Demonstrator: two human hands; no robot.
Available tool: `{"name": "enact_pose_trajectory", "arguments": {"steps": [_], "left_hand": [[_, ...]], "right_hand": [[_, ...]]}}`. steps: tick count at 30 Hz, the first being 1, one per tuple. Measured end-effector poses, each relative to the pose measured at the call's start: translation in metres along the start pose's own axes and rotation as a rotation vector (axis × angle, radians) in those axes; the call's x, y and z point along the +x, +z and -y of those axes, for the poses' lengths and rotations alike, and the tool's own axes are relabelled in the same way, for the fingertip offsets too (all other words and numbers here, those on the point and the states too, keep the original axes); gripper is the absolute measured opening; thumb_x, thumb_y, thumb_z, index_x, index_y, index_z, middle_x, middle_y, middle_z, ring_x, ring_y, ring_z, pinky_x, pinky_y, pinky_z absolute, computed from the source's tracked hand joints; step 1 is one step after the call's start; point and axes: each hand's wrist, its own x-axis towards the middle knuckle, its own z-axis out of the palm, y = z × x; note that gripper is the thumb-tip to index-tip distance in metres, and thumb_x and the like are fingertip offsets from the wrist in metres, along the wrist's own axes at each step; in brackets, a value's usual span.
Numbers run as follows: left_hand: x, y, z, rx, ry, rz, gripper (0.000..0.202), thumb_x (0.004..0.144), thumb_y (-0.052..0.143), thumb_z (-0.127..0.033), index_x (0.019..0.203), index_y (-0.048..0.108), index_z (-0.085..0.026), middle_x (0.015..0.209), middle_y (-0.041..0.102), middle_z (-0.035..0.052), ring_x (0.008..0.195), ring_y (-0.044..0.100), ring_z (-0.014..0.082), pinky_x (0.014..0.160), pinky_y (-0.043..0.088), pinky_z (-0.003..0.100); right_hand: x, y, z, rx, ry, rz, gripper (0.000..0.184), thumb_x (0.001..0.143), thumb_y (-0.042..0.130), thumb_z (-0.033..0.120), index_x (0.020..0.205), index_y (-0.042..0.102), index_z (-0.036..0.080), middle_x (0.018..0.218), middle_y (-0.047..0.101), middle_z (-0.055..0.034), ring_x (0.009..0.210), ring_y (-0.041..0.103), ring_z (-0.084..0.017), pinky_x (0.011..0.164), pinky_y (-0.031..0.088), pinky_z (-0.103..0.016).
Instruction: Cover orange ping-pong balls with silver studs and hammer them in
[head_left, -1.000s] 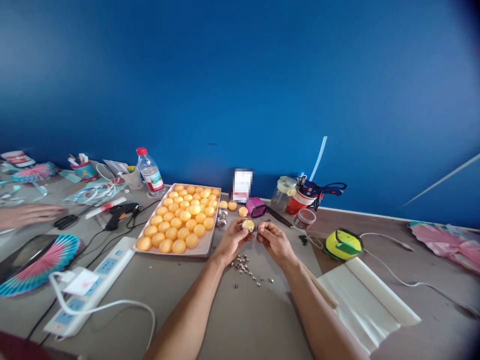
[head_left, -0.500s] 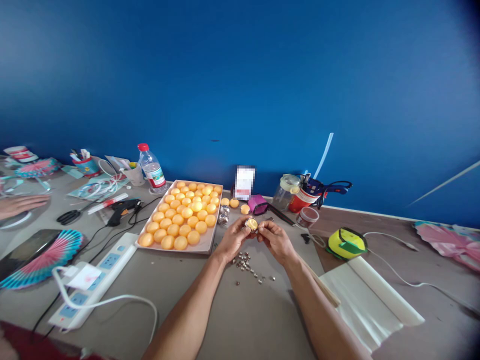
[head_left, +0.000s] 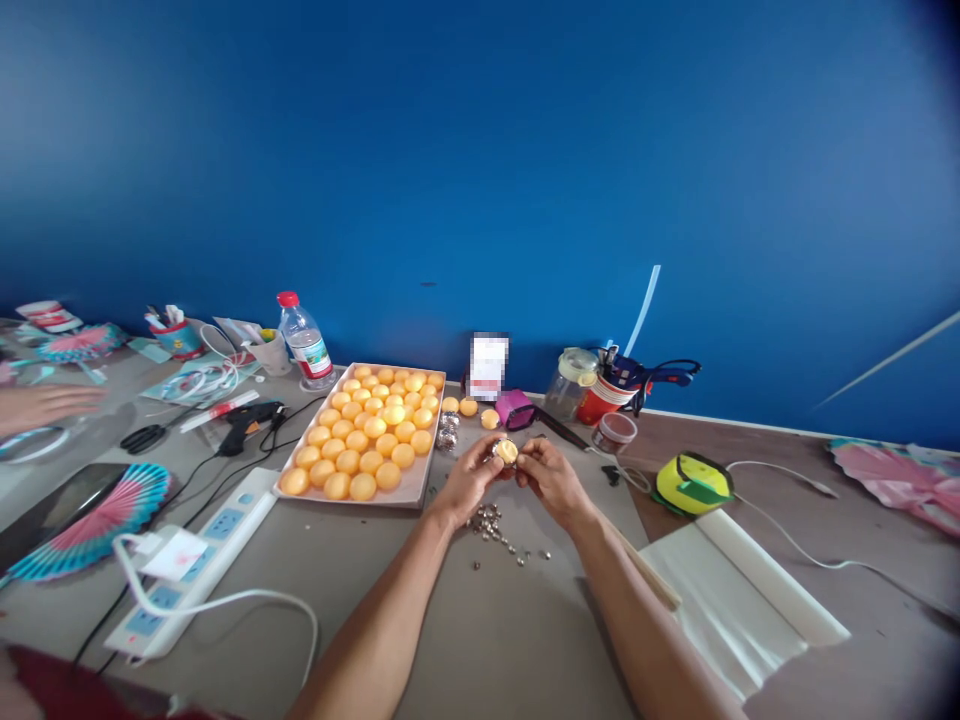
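Note:
A yellow-orange ball [head_left: 506, 451], partly covered with small silver pieces, is held in the fingers of my left hand [head_left: 469, 482]. Close against its right side, my right hand [head_left: 553, 480] has its thumb and fingers pinched together; whatever lies between them is too small to make out. Below the hands lies a loose pile of small silver beads [head_left: 487, 522], with a few scattered to the right. Two silver-covered balls [head_left: 448, 432] rest behind my left hand, and several plain orange balls [head_left: 469, 407] lie near them.
Left of my hands stands a box [head_left: 416, 497] full of orange balls. Further left are a bottle [head_left: 309, 350], a glue gun [head_left: 244, 425] and a power strip [head_left: 217, 530]. A co-worker's hand [head_left: 45, 408] is at the far left. White sheet [head_left: 742, 600] and yellow-green tape measure-like item [head_left: 694, 484] lie right.
The ball has turned or shifted very slightly within my fingers, while both my hands stay in nearly the same place. The co-worker's hand at the far left has moved a little.

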Motion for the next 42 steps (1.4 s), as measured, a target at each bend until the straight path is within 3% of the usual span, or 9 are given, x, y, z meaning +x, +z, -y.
{"name": "enact_pose_trajectory", "arguments": {"steps": [3, 7, 11, 20, 26, 31, 37, 42], "left_hand": [[0.001, 0.001, -0.003, -0.153, -0.011, 0.000, 0.038, 0.071, 0.067, -0.027, 0.106, 0.058, -0.018, 0.093, 0.059, 0.0048, 0.078, 0.056, 0.0142, 0.078, 0.044, 0.031], [0.004, -0.006, -0.006, -0.251, -0.028, -0.027, 0.040, 0.069, 0.069, -0.026, 0.107, 0.057, -0.017, 0.089, 0.060, 0.0041, 0.073, 0.058, 0.0127, 0.073, 0.044, 0.028], [0.007, -0.009, -0.008, -0.268, 0.003, -0.063, 0.041, 0.068, 0.070, -0.023, 0.106, 0.056, -0.018, 0.085, 0.058, 0.0015, 0.070, 0.057, 0.0096, 0.070, 0.043, 0.025], [0.012, -0.009, -0.010, -0.224, 0.124, -0.164, 0.037, 0.067, 0.070, -0.023, 0.100, 0.055, -0.017, 0.078, 0.055, -0.0006, 0.065, 0.054, 0.0083, 0.063, 0.040, 0.023], [0.012, -0.008, -0.009, -0.208, 0.142, -0.174, 0.038, 0.066, 0.071, -0.024, 0.101, 0.055, -0.018, 0.081, 0.055, -0.0005, 0.065, 0.053, 0.0076, 0.064, 0.040, 0.023], [0.010, -0.004, -0.011, -0.188, 0.135, -0.167, 0.034, 0.066, 0.071, -0.024, 0.095, 0.056, -0.017, 0.075, 0.053, -0.0013, 0.063, 0.052, 0.0076, 0.063, 0.040, 0.023], [0.011, -0.007, -0.006, -0.171, 0.088, -0.175, 0.042, 0.065, 0.072, -0.025, 0.104, 0.056, -0.018, 0.082, 0.057, -0.0001, 0.066, 0.054, 0.0087, 0.066, 0.042, 0.024], [0.010, -0.008, -0.003, -0.149, 0.060, -0.130, 0.045, 0.064, 0.073, -0.025, 0.106, 0.057, -0.019, 0.086, 0.058, 0.0007, 0.067, 0.055, 0.0095, 0.067, 0.042, 0.025]], "right_hand": [[0.002, 0.001, 0.000, 0.027, -0.032, -0.010, 0.028, 0.065, 0.066, 0.041, 0.069, 0.047, 0.020, 0.053, 0.046, 0.0067, 0.044, 0.039, -0.007, 0.048, 0.031, -0.023], [0.004, -0.006, -0.007, -0.363, -0.149, -0.084, 0.018, 0.067, 0.062, 0.036, 0.069, 0.058, 0.019, 0.053, 0.050, 0.0035, 0.049, 0.042, -0.011, 0.051, 0.033, -0.025], [0.004, -0.009, -0.016, -0.760, -0.325, 0.024, 0.011, 0.070, 0.057, 0.025, 0.075, 0.067, 0.021, 0.073, 0.063, -0.0023, 0.070, 0.054, -0.017, 0.068, 0.041, -0.030], [0.000, 0.008, -0.026, -1.106, -0.420, 0.181, 0.030, 0.077, 0.045, 0.011, 0.097, 0.065, 0.021, 0.085, 0.059, -0.0062, 0.077, 0.055, -0.016, 0.070, 0.042, -0.025], [-0.001, 0.021, -0.029, -1.277, -0.420, 0.240, 0.020, 0.076, 0.047, 0.013, 0.082, 0.065, 0.021, 0.079, 0.058, -0.0047, 0.071, 0.053, -0.015, 0.066, 0.039, -0.024], [0.000, 0.020, -0.032, -1.091, -0.446, 0.145, 0.013, 0.074, 0.047, 0.013, 0.071, 0.058, 0.019, 0.078, 0.058, -0.0043, 0.071, 0.053, -0.014, 0.067, 0.040, -0.025], [0.008, 0.006, -0.026, -0.376, -0.227, -0.131, 0.007, 0.072, 0.055, 0.026, 0.070, 0.053, 0.020, 0.055, 0.054, 0.0023, 0.051, 0.049, -0.012, 0.054, 0.040, -0.025], [0.004, 0.007, -0.006, 0.032, -0.109, -0.077, 0.021, 0.065, 0.067, 0.037, 0.071, 0.057, 0.019, 0.056, 0.055, 0.0027, 0.050, 0.047, -0.010, 0.051, 0.038, -0.025]]}}
